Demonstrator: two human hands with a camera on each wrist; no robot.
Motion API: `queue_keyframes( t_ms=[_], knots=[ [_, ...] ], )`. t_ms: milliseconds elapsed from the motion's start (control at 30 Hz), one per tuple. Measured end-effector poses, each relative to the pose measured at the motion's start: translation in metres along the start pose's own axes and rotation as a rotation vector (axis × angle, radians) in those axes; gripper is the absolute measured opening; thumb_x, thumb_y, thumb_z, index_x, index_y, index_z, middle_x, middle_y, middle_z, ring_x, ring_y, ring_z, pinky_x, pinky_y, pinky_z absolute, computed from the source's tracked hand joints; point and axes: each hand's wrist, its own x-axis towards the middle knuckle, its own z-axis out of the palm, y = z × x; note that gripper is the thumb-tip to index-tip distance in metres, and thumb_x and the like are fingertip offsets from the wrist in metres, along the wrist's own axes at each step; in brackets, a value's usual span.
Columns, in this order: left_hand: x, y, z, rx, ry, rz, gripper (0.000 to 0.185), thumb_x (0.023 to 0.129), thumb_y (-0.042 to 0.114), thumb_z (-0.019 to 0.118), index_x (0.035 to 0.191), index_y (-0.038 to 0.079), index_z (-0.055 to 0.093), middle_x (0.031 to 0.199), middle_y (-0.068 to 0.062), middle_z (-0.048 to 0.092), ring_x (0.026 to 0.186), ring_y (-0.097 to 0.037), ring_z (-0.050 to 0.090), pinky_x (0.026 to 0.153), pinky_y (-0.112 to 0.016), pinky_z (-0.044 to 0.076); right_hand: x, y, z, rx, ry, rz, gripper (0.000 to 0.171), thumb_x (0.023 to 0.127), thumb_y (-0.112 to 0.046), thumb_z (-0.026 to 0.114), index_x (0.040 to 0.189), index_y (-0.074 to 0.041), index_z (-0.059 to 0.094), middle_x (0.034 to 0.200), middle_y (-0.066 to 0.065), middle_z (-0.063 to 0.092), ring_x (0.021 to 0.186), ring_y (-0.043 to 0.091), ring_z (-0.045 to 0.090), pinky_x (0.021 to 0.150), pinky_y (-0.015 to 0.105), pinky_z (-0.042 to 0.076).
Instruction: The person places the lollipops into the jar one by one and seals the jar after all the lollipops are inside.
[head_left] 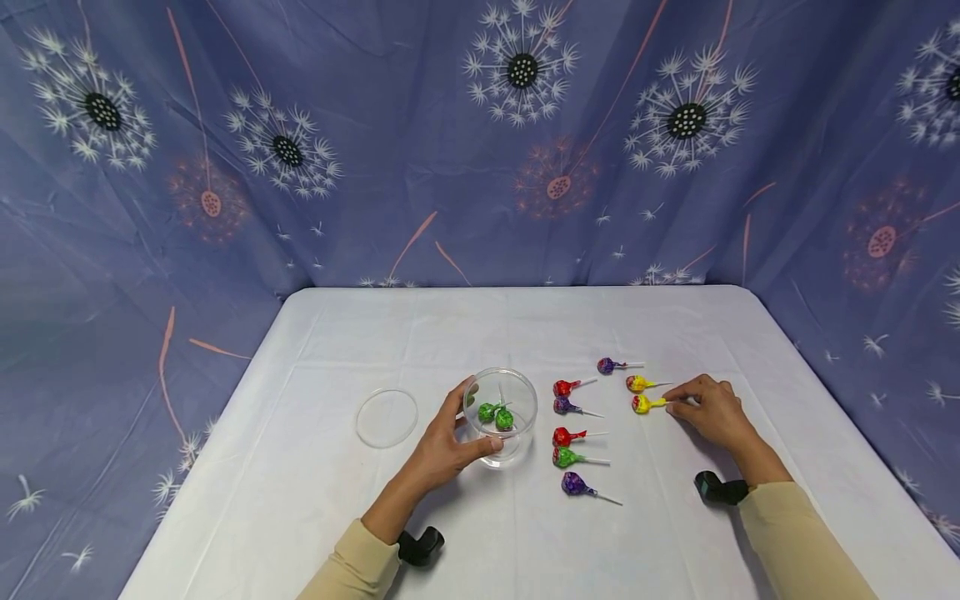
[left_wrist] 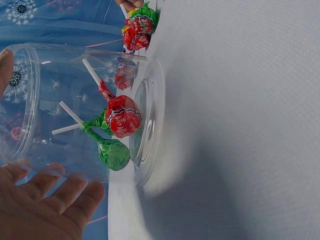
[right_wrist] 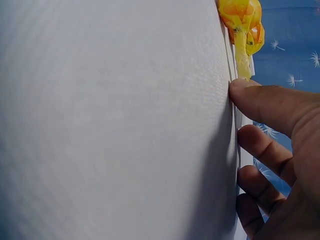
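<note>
Left hand (head_left: pixel 450 446) cups the clear jar (head_left: pixel 501 415) — fingers curled round it; right hand (head_left: pixel 712 412) pinches a yellow lollipop's (head_left: pixel 642 404) stick on the desk (head_left: pixel 450 333).

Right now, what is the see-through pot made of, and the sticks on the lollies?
The pot, gripped by the left hand, looks like clear hard plastic, glossy: the green lollipops show through its wall, and the rim shines. The stick of the yellow lollipop, touched by the right hand, is white, thin and matt; paper or plastic, I cannot tell. The wrappers look like shiny crinkled film.
</note>
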Motion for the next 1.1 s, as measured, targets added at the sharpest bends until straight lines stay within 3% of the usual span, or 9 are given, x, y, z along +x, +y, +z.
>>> queue_keyframes(
  t_ms=[200, 467, 667, 933, 1100],
  knots=[
    [0.000, -0.001, 0.000, 0.006, 0.001, -0.008, 0.092, 0.076, 0.032, 0.079, 0.149, 0.028, 0.022, 0.152, -0.006, 0.034, 0.138, -0.024, 0.035, 0.112, -0.045, 0.034, 0.000, 0.003, 0.001, 0.010, 0.017, -0.005, 0.013, 0.083, -0.011, 0.068, 0.094, -0.006, 0.073, 0.099, 0.016, 0.057, 0.092, 0.031, 0.040, 0.072, 0.040, 0.024],
    [0.001, -0.002, 0.001, -0.015, -0.002, 0.010, 0.091, 0.076, 0.030, 0.079, 0.148, 0.029, 0.023, 0.151, -0.009, 0.034, 0.139, -0.027, 0.035, 0.112, -0.047, 0.033, -0.004, -0.003, -0.008, 0.087, -0.018, 0.015, 0.015, 0.087, -0.016, 0.066, 0.098, -0.007, 0.070, 0.098, 0.015, 0.061, 0.092, 0.025, 0.039, 0.071, 0.032, 0.027],
    [0.002, -0.002, 0.000, -0.006, -0.007, 0.005, 0.092, 0.076, 0.032, 0.079, 0.149, 0.027, 0.023, 0.151, -0.010, 0.034, 0.138, -0.028, 0.035, 0.113, -0.047, 0.033, -0.004, -0.012, -0.018, 0.092, 0.007, -0.041, 0.018, 0.091, -0.023, 0.062, 0.097, -0.007, 0.068, 0.093, 0.013, 0.060, 0.089, 0.021, 0.043, 0.067, 0.028, 0.033],
    [0.001, -0.001, 0.000, -0.015, -0.003, 0.004, 0.093, 0.075, 0.031, 0.080, 0.149, 0.026, 0.024, 0.150, -0.007, 0.036, 0.138, -0.030, 0.035, 0.112, -0.047, 0.033, -0.004, -0.048, -0.031, 0.127, 0.078, -0.079, 0.023, 0.091, -0.035, 0.062, 0.094, -0.013, 0.070, 0.091, 0.008, 0.056, 0.085, 0.011, 0.041, 0.065, 0.027, 0.035],
    [0.001, 0.000, 0.000, -0.017, 0.001, 0.001, 0.092, 0.075, 0.031, 0.079, 0.148, 0.028, 0.023, 0.150, -0.007, 0.035, 0.138, -0.029, 0.035, 0.113, -0.046, 0.033, -0.002, -0.076, -0.036, 0.201, 0.146, -0.140, 0.017, 0.088, -0.033, 0.066, 0.090, -0.017, 0.071, 0.083, -0.004, 0.060, 0.085, 0.004, 0.041, 0.067, 0.025, 0.036]
  ],
)
